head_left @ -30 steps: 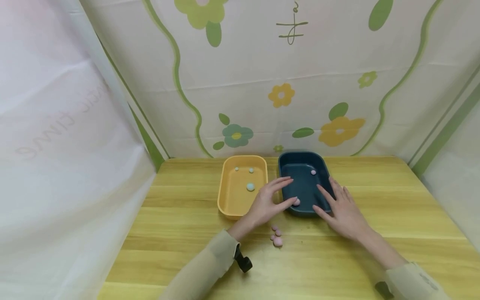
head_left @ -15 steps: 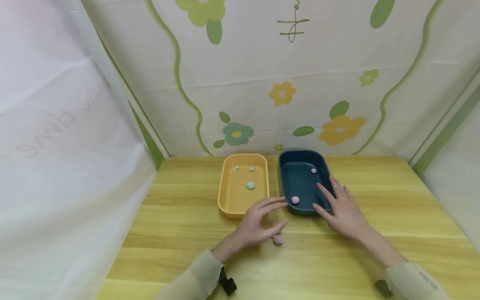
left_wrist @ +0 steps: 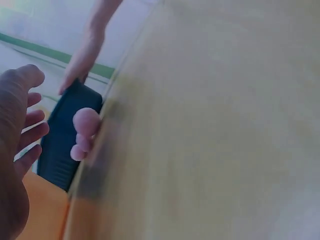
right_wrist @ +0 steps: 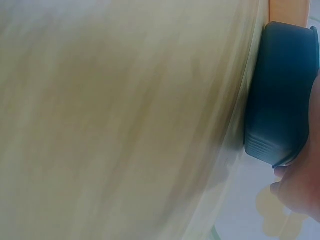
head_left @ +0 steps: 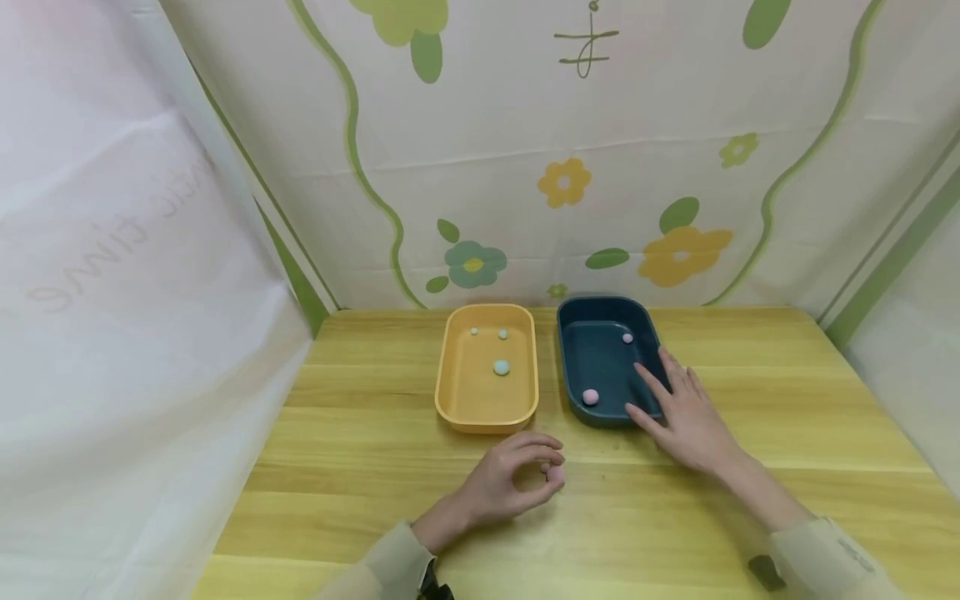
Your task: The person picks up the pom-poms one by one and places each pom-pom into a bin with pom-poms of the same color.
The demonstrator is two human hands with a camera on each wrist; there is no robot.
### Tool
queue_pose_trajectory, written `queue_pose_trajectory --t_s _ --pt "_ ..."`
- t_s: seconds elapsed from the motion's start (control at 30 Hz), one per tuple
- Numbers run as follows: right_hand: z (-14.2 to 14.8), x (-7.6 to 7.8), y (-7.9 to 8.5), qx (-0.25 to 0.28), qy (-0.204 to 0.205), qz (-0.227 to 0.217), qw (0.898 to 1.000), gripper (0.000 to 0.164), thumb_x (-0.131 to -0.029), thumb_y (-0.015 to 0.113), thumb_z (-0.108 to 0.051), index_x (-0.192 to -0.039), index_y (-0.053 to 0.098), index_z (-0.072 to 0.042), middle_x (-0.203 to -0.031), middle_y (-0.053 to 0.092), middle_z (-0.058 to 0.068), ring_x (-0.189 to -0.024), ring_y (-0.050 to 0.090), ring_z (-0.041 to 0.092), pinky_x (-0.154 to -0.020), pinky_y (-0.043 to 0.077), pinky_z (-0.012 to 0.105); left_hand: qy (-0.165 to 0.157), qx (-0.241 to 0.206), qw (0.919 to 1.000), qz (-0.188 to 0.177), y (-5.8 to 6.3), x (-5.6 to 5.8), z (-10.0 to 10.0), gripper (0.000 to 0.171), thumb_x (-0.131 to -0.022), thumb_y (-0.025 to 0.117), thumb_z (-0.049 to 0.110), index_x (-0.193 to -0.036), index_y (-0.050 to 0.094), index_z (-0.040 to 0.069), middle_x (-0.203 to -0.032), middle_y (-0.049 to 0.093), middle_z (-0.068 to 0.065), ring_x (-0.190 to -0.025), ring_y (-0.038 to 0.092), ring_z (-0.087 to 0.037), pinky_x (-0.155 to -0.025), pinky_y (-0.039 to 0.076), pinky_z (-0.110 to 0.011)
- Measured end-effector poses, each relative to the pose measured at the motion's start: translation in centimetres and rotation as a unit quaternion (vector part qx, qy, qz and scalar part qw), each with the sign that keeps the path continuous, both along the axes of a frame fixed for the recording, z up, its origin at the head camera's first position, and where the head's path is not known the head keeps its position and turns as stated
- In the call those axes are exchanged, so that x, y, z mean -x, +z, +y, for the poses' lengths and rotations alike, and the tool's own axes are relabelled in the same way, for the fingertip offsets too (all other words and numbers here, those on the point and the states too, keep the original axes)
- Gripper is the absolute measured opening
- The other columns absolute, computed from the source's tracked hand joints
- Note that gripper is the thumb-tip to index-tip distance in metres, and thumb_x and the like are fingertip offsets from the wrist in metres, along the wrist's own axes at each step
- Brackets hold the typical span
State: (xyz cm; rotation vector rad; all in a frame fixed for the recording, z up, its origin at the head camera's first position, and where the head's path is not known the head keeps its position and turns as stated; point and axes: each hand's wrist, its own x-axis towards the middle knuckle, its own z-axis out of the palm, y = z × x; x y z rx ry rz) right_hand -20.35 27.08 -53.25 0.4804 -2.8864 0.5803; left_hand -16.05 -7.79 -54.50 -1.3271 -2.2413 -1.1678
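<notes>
Several pink balls (left_wrist: 86, 121) sit on the tabletop (head_left: 637, 533) well in from its far edge, left hand (head_left: 495, 479) right by them, grip apart, while the right hand (head_left: 692, 423), fingers spread, touches the navy tray (head_left: 600, 358) (steadying it, I'd guess).

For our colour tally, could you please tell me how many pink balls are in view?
5 pink balls visible: two in the blue tray, one near left, one far right; three clustered on the table by the left hand, where more may be hidden.
</notes>
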Motion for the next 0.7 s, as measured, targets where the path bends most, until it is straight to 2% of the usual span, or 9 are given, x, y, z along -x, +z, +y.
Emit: queue_pose_trajectory --t_s 0.27,0.4,0.7 --pt "0.0 0.1 0.0 0.001 0.000 0.000 1.000 0.075 -0.109 0.064 -0.051 -0.167 0.044 -0.009 -0.181 0.016 0.032 -0.162 0.028 0.060 -0.137 0.014 0.070 -0.008 0.013 0.9999 0.006 -0.9 0.1 0.3 0.021 -0.090 0.089 0.007 -0.109 0.079 0.009 -0.120 0.079 -0.008 -0.119 0.073 -0.014 -0.110 0.055 -0.017" --pt "0.0 0.0 0.2 0.001 0.001 0.000 1.000 0.075 -0.109 0.065 -0.050 -0.167 0.045 -0.008 -0.181 0.016 0.033 -0.161 0.029 0.061 -0.137 0.015 0.070 -0.006 0.016 0.9998 0.012 -1.4 0.2 0.3 0.018 -0.090 0.090 0.009 -0.105 0.080 0.010 -0.116 0.080 -0.005 -0.117 0.073 -0.013 -0.111 0.055 -0.017" --pt "-0.1 -0.1 0.3 0.000 0.004 0.007 1.000 0.074 -0.108 0.066 -0.050 -0.166 0.047 -0.007 -0.180 0.018 0.033 -0.159 0.032 0.060 -0.137 0.016 0.070 0.011 0.030 0.9990 0.032 -2.2 0.3 0.3 0.019 -0.089 0.091 0.010 -0.106 0.081 0.011 -0.117 0.081 -0.001 -0.121 0.072 -0.014 -0.115 0.053 -0.020"
